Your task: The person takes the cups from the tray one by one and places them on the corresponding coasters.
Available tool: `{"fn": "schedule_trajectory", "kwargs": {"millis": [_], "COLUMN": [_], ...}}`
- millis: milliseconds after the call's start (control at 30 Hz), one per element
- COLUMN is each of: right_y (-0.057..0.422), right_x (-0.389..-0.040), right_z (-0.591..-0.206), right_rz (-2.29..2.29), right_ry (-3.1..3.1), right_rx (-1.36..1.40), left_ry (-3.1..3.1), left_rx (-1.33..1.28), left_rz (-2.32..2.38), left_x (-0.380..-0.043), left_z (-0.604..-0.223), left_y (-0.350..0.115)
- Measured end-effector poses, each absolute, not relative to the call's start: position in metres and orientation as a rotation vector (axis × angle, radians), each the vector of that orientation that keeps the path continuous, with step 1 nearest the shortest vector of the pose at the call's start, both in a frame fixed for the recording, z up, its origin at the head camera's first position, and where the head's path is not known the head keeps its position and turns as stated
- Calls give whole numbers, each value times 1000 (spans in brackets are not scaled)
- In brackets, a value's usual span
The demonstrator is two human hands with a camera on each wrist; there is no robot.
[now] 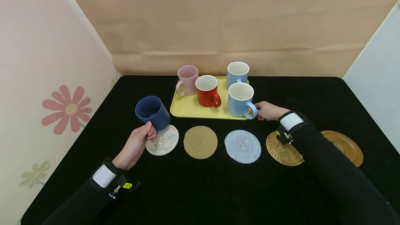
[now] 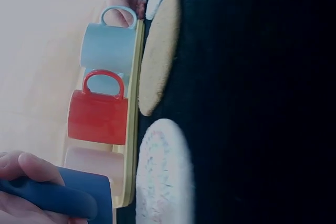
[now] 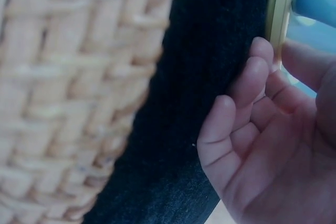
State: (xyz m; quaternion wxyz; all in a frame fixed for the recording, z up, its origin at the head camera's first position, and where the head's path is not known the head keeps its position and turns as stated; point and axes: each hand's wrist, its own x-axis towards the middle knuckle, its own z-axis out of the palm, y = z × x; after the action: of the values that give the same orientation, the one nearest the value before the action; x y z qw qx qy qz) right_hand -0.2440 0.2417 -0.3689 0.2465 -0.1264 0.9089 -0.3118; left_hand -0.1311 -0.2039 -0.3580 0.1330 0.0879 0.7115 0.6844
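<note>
My left hand [image 1: 133,147] grips a dark blue mug [image 1: 160,116] by its handle. The mug is raised over the white patterned coaster [image 1: 163,141] at the left. My right hand [image 1: 268,110] is at the right edge of a yellow tray [image 1: 200,113], its thumb and fingertips [image 3: 261,51] pinching the rim. On the tray stand a pink mug [image 1: 189,81], a red mug [image 1: 206,97] and two light blue mugs, one in front [image 1: 239,105] and one behind [image 1: 234,78]. The front light blue mug's handle points toward my right hand.
A row of round mats runs before the tray: a tan coaster [image 1: 200,142], a pale blue coaster [image 1: 242,147], a woven straw coaster [image 1: 282,153] and a brown wooden plate [image 1: 347,147], the last two partly under my right arm. Brown paper [image 1: 218,20] backs the black table.
</note>
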Motion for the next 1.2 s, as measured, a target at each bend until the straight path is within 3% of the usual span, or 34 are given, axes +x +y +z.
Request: {"fn": "schedule_trajectory", "kwargs": {"millis": [533, 1200], "right_y": [242, 241], "right_x": [-243, -244], "right_z": [-366, -369], "right_rz": [-842, -857], "right_ry": [2473, 2486], "right_rx": [-330, -340], "left_ry": [2114, 2071], "left_rx": [293, 319], "left_rz": [1918, 1901], "left_x": [-99, -91], "left_z": [-369, -377], "left_y": [-201, -205]}}
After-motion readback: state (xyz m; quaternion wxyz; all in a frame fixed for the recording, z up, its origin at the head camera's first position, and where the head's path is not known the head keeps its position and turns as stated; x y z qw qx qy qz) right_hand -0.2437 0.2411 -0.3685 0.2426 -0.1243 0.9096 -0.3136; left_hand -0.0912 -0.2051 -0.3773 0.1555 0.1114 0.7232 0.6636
